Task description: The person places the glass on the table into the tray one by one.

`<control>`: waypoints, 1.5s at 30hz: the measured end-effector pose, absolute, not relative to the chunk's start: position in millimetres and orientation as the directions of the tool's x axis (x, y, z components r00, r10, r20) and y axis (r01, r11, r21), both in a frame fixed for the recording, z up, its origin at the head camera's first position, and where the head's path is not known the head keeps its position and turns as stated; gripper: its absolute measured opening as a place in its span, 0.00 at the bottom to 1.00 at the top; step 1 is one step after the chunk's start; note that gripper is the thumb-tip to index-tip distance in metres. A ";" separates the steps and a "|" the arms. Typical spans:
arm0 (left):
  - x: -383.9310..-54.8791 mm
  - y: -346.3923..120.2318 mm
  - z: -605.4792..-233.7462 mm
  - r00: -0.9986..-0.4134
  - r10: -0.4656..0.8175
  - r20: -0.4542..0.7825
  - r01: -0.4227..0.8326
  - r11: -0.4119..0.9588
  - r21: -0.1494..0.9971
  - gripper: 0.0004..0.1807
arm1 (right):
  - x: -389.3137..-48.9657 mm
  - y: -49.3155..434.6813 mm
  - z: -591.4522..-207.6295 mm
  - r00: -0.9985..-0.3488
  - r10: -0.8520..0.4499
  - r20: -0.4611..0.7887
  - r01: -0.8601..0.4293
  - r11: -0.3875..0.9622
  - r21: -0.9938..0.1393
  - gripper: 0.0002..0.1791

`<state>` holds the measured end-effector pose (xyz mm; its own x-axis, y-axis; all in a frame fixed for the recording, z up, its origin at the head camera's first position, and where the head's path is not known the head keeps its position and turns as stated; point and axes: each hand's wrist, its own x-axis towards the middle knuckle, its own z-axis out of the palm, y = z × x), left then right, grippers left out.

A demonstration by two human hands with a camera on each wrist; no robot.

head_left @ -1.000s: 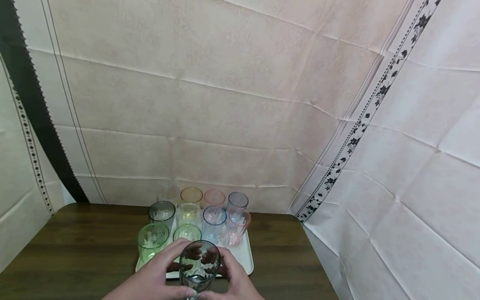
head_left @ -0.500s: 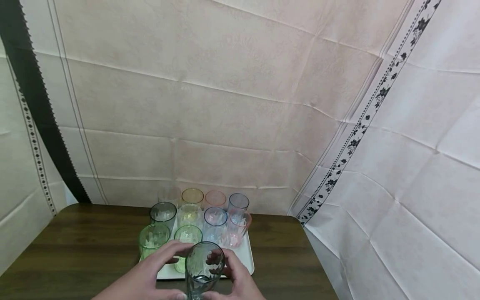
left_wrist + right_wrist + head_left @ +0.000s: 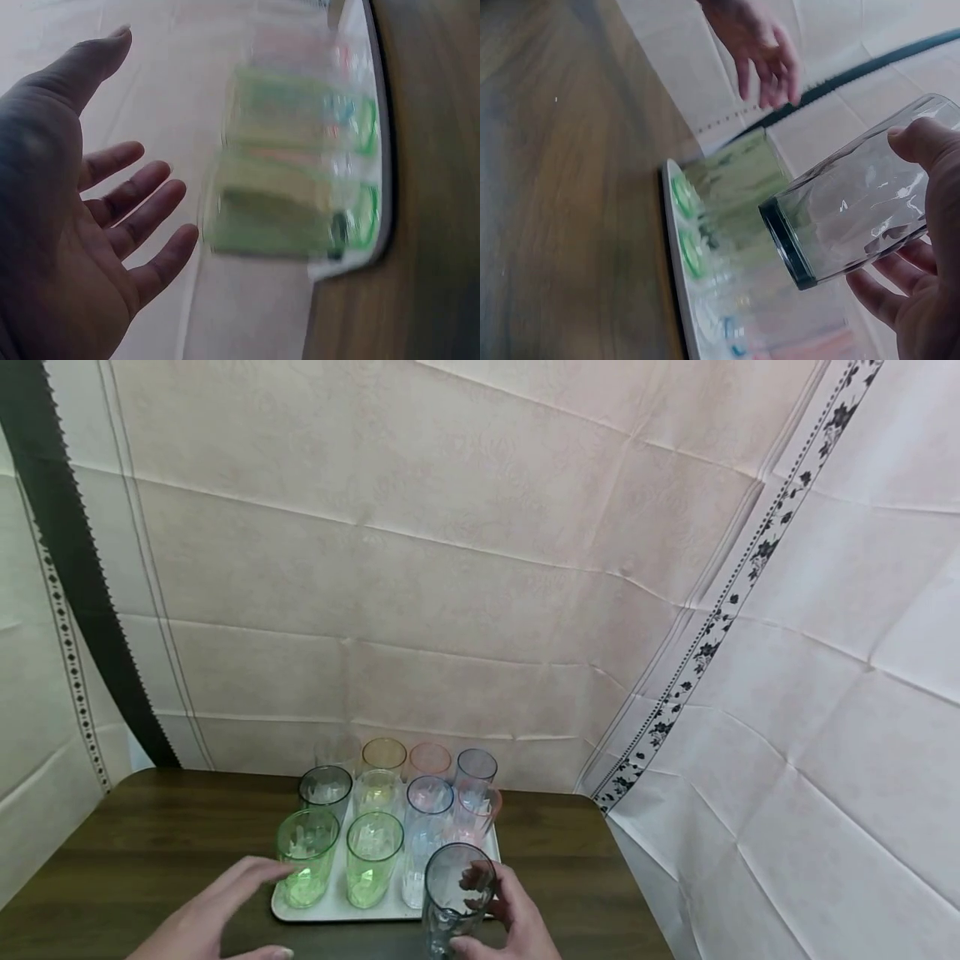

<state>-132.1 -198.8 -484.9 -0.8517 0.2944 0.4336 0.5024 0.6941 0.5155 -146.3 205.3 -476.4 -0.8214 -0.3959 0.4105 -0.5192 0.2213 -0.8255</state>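
Observation:
My right hand (image 3: 519, 917) grips a smoky grey drinking glass (image 3: 450, 897) by its side, thumb in front and fingers behind, close to the tray's front right corner. In the right wrist view this glass (image 3: 855, 199) shows its thick dark base and rippled wall. My left hand (image 3: 213, 914) holds nothing; its fingers are spread apart in the left wrist view. It is beside the front left green glass (image 3: 306, 860), and its fingertip overlaps that glass in the head view. A second green glass (image 3: 372, 860) stands to the right on the white tray (image 3: 337, 906).
Behind the green glasses, several tinted glasses stand upright in rows, among them a dark-rimmed one (image 3: 326, 789), an amber one (image 3: 384, 752) and a blue-rimmed one (image 3: 430, 810). The brown wooden table (image 3: 187, 835) meets a hanging pale cloth (image 3: 450, 568) at the back.
Both hands were on the grey glass. The left hand has let go and moved left, while the right hand has carried the glass to the right.

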 end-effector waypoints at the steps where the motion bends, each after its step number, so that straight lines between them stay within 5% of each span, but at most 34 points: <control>1: -132.2 -204.3 -487.3 -0.859 0.273 0.433 0.482 0.715 0.506 0.44 | -146.0 208.7 -477.0 -0.835 -0.383 0.395 -0.501 0.233 -0.833 0.38; 10: -144.3 -256.4 -509.5 -0.919 0.145 0.367 0.297 0.866 0.402 0.55 | -144.2 224.6 -475.1 -0.934 -0.240 0.264 -0.330 0.299 -0.895 0.41; 17: -157.0 -282.2 -529.0 -0.961 0.078 0.265 0.162 0.935 0.315 0.64 | -146.8 229.6 -478.3 -0.949 -0.215 0.232 -0.292 0.316 -0.902 0.41; 29: -166.0 -296.5 -558.0 -0.970 0.108 0.220 0.182 0.919 0.350 0.58 | -169.0 233.6 -499.1 -0.903 -0.186 0.386 -0.425 0.262 -0.867 0.39; 45: -166.3 -293.4 -567.3 -0.950 0.131 0.282 0.232 0.904 0.360 0.55 | -220.3 234.7 -533.1 -0.924 -0.126 0.361 -0.382 0.322 -0.866 0.37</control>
<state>-166.3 -293.4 -567.3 -0.9504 0.1311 0.2819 0.2315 0.9036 0.3604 -220.3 234.7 -533.1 -0.9240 -0.1264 0.3608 -0.3823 0.3225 -0.8659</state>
